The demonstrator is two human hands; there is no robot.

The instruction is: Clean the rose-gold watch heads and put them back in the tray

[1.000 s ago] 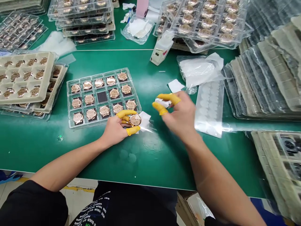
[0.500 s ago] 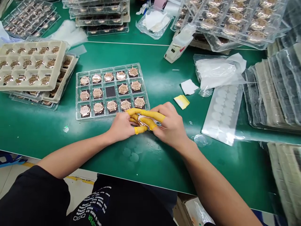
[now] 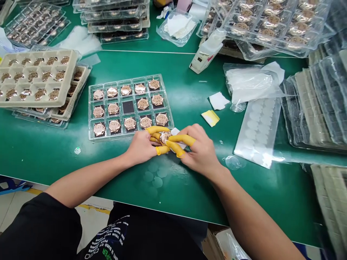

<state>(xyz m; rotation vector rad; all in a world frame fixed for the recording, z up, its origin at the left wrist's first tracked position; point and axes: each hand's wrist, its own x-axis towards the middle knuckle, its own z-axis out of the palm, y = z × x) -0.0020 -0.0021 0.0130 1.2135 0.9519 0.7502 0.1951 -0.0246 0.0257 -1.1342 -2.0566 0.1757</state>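
My left hand, with yellow finger cots on its fingers, is closed around the edge of a rose-gold watch case. The case's back faces up. My right hand, also in yellow finger cots, has its thumb and index finger together on the case. A white wipe shows behind and under the right fingers, partly hidden by them. Just beyond my hands lies a clear plastic tray with rows of similar watch cases on dark pads. One compartment in its middle row shows only a dark pad.
Stacked trays of watch cases stand at left, at the back and at back right. A white bottle, a yellow-and-white paper piece, a bag of white wipes and a sheet of round stickers lie to the right.
My right fingers have drawn slightly back from the watch case, so more of its back shows. The white wipe has shifted right and now sits behind those fingers.
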